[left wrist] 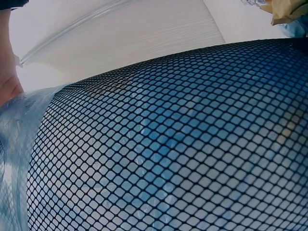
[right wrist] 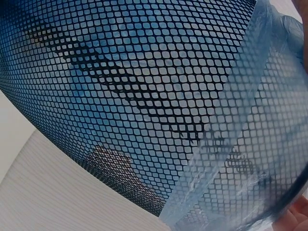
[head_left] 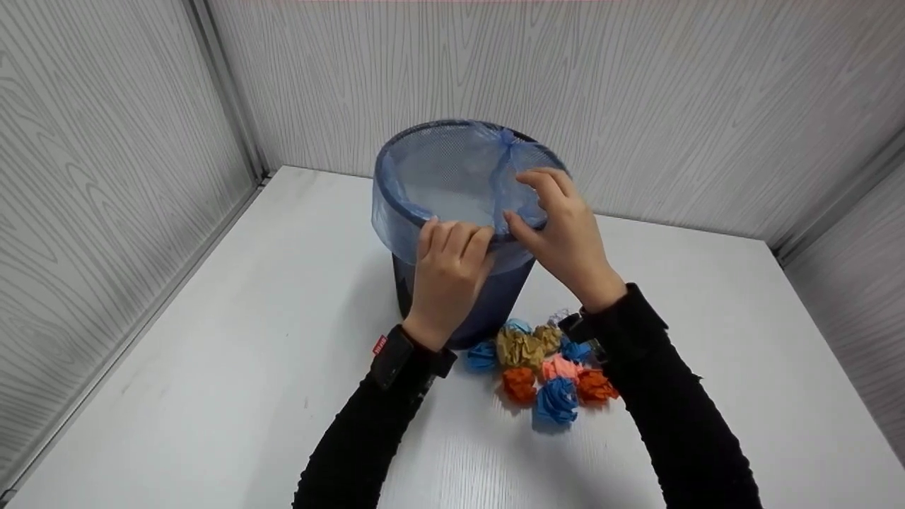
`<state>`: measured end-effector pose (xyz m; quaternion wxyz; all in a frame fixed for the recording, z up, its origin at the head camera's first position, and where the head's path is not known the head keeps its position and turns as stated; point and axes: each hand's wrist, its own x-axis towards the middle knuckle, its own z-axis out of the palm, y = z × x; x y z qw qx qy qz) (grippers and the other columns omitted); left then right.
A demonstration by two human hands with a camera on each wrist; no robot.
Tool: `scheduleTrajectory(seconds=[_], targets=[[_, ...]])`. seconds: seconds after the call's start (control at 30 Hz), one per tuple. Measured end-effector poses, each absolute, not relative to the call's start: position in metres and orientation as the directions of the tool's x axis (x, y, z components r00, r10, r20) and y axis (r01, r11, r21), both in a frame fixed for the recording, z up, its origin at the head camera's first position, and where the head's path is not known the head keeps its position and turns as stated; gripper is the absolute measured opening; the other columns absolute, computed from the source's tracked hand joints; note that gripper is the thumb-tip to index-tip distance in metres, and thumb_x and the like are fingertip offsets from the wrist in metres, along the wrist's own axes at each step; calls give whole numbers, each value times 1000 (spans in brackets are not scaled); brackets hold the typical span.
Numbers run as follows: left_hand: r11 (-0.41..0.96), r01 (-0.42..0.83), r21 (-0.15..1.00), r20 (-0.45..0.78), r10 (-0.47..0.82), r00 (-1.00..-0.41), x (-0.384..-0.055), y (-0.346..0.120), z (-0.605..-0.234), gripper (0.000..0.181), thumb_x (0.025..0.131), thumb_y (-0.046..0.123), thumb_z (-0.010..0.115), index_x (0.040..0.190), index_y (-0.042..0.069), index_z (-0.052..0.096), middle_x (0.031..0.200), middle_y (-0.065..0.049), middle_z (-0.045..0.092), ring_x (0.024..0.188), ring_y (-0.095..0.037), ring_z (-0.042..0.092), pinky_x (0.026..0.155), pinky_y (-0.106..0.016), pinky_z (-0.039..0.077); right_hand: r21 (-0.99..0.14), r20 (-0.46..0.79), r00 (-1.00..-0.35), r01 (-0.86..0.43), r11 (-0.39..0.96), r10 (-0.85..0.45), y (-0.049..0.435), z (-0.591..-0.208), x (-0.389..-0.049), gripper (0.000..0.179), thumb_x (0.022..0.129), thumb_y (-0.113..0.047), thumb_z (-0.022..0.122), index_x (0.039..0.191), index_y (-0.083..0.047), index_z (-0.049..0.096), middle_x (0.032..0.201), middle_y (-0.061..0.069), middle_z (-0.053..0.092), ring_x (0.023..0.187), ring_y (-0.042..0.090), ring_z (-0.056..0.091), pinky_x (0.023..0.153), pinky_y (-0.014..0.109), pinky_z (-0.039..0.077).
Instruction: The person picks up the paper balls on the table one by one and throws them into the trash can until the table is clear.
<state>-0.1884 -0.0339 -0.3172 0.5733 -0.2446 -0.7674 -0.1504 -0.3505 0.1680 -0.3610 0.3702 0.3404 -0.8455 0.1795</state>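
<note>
A dark wire-mesh wastebasket (head_left: 495,297) stands upright on the table, also filling much of both wrist views. Its translucent blue garbage bag (head_left: 392,223) lines the inside and folds down over the rim, with a gathered knot (head_left: 507,138) at the back. My left hand (head_left: 452,265) grips the front rim, fingers curled over the bag's edge; its thumb is hidden. At the right side of the rim is my right hand (head_left: 562,223), with thumb and fingers spread apart over the opening. Whether it touches the bag, I cannot tell.
Several crumpled paper balls, among them a blue one (head_left: 557,401), an orange one (head_left: 520,385) and a brown one (head_left: 520,346), lie at the basket's front right. The white table (head_left: 233,353) is enclosed by grey wood-grain panels (head_left: 339,78) at the back and sides.
</note>
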Motion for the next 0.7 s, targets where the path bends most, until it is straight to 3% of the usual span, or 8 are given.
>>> scheduleTrajectory(seconds=[0.07, 0.2, 0.3, 0.37, 0.5, 0.57, 0.63, 0.7], targets=[[836, 547, -51, 952, 206, -227, -188, -33, -318, 21, 78, 14, 65, 95, 6, 55, 86, -7, 50, 83, -25, 46, 89, -45, 32, -82, 763, -482, -733, 676, -430, 174, -372, -358, 55, 84, -32, 59, 132, -22, 37, 134, -5, 33, 112, 10, 42, 85, 23, 37], [842, 535, -65, 946, 222, -235, -187, -33, -318, 22, 79, 18, 63, 97, 7, 56, 89, -7, 51, 85, -25, 46, 89, -46, 32, -77, 800, -419, -782, 619, -430, 177, -366, -341, 48, 82, -25, 62, 127, -17, 44, 130, 0, 38, 112, 15, 43, 89, 25, 35], [847, 526, -75, 940, 236, -246, -187, -34, -317, 25, 82, 22, 61, 99, 6, 55, 91, -8, 51, 87, -26, 46, 90, -46, 31, -69, 804, -395, -804, 591, -444, 173, -344, -307, 45, 83, -21, 62, 124, -15, 47, 130, 3, 40, 117, 18, 40, 93, 29, 33], [850, 521, -79, 936, 242, -254, -186, -35, -317, 25, 83, 24, 59, 100, 6, 55, 93, -9, 50, 88, -26, 46, 91, -46, 31, -38, 838, -327, -833, 553, -436, 171, -338, -294, 42, 84, -20, 60, 123, -17, 48, 129, 1, 41, 118, 17, 39, 94, 27, 31], [855, 511, -85, 931, 252, -266, -185, -36, -316, 26, 85, 26, 56, 101, 5, 54, 94, -9, 50, 89, -26, 45, 91, -47, 30, -10, 837, -295, -850, 526, -460, 165, -315, -259, 36, 86, -16, 56, 122, -14, 49, 126, 2, 44, 116, 19, 40, 94, 30, 32], [857, 508, -87, 929, 254, -268, -185, -36, -316, 26, 85, 25, 55, 101, 5, 54, 93, -9, 50, 89, -26, 45, 91, -47, 30, 32, 833, -276, -841, 540, -479, 174, -332, -276, 38, 86, -16, 57, 123, -13, 49, 126, 3, 44, 116, 20, 40, 95, 31, 31], [858, 506, -88, 929, 254, -269, -185, -36, -317, 26, 85, 25, 55, 102, 5, 54, 93, -9, 50, 89, -26, 45, 91, -47, 30, 38, 816, -305, -819, 573, -490, 191, -367, -312, 42, 84, -20, 61, 123, -17, 48, 126, 3, 43, 117, 22, 39, 96, 34, 30], [859, 505, -87, 928, 254, -272, -185, -37, -318, 26, 85, 25, 55, 102, 6, 54, 93, -9, 50, 90, -26, 45, 91, -47, 31, 62, 824, -283, -817, 573, -491, 187, -364, -304, 36, 84, -22, 60, 119, -15, 51, 122, 5, 46, 113, 23, 42, 94, 32, 32]])
